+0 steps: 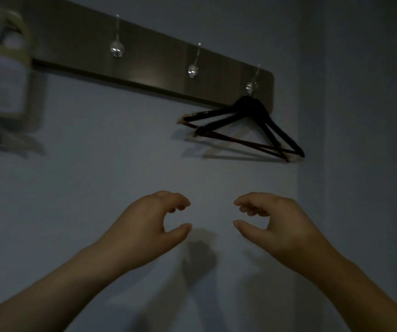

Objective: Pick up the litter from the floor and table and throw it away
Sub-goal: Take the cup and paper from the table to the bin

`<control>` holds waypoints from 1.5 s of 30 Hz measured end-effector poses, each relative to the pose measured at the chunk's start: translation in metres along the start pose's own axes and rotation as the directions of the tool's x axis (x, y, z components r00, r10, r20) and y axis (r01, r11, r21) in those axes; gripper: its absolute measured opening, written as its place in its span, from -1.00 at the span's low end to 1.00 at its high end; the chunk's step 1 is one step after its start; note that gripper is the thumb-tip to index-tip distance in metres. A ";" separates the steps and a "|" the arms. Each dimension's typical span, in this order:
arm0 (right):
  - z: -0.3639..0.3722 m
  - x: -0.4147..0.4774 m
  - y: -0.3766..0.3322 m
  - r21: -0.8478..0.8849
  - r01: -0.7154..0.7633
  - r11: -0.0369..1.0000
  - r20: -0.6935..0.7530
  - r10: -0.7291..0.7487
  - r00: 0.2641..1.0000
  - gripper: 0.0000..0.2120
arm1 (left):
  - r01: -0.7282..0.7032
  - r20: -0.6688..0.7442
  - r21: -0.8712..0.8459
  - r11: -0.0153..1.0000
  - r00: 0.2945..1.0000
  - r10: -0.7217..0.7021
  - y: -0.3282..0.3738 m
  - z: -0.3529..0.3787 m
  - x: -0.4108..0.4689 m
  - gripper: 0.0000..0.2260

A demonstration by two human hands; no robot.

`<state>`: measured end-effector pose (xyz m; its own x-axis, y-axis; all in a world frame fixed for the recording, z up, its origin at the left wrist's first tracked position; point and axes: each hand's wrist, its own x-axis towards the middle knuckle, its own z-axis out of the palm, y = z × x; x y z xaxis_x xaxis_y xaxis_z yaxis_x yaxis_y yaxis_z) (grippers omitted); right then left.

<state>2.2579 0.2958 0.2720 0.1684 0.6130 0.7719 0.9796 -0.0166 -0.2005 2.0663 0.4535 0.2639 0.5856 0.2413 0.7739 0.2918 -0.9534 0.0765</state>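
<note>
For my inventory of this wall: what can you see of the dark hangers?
Two dark hangers, seemingly wooden, hang together on the rightmost hook of the wall rail. Each is a triangle with a lower bar, tilted down to the right. One left tip looks chipped pale. They carry no clothes.

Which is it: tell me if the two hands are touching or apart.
Apart. The head view shows bare wall between the left hand and the right hand, both loosely curled and holding nothing.
</note>
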 end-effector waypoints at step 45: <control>0.019 -0.215 -0.706 0.907 0.417 -0.066 -0.296 -0.804 0.516 -0.73 | 0.784 -0.672 0.600 -0.160 0.385 -0.633 0.274 -0.545 -0.544 -0.63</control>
<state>1.5282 0.1909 0.2365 -0.6685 0.0958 0.7375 -0.0945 0.9727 -0.2120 1.4158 -0.0378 0.2066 -0.4678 0.5744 0.6717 0.8658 0.4505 0.2177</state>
